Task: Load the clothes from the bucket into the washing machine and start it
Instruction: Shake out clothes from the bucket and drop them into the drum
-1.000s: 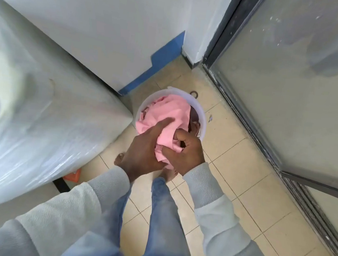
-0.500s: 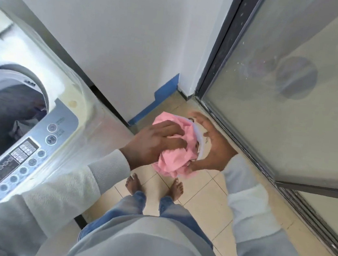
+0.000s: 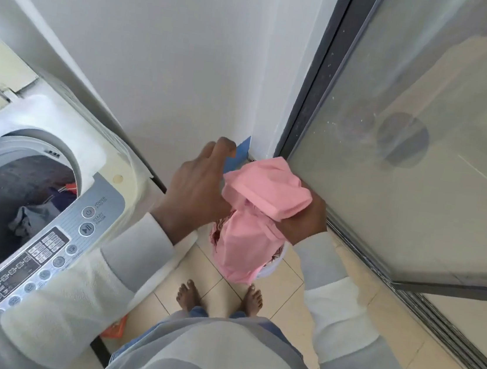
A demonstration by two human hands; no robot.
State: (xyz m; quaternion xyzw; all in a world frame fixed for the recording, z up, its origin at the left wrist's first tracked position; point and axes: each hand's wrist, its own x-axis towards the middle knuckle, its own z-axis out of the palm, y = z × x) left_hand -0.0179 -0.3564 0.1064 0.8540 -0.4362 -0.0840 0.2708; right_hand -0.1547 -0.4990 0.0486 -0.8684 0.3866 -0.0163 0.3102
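Note:
A pink cloth [image 3: 265, 199] hangs bunched above the white bucket [image 3: 272, 268], which it mostly hides; more clothes show in the bucket beside the cloth. My right hand [image 3: 306, 222] grips the cloth from below and from the right. My left hand [image 3: 196, 184] is at the cloth's left edge, with its back to me and its fingers loosely extended; I cannot see a grip. The top-loading washing machine [image 3: 109, 168] stands at the left with its drum open and some clothes [image 3: 29, 219] inside. Its control panel [image 3: 43, 252] faces me.
A white wall runs behind the machine and the bucket. A dark-framed glass sliding door [image 3: 425, 145] closes off the right side. My bare feet stand on the beige tiled floor [image 3: 329, 302] just before the bucket. An orange object [image 3: 115, 328] lies by the machine's base.
I have straightened up and the view has swung to show the machine. The pink cloth has come up out of the bucket. My right hand now holds it, and my left hand's grip has loosened.

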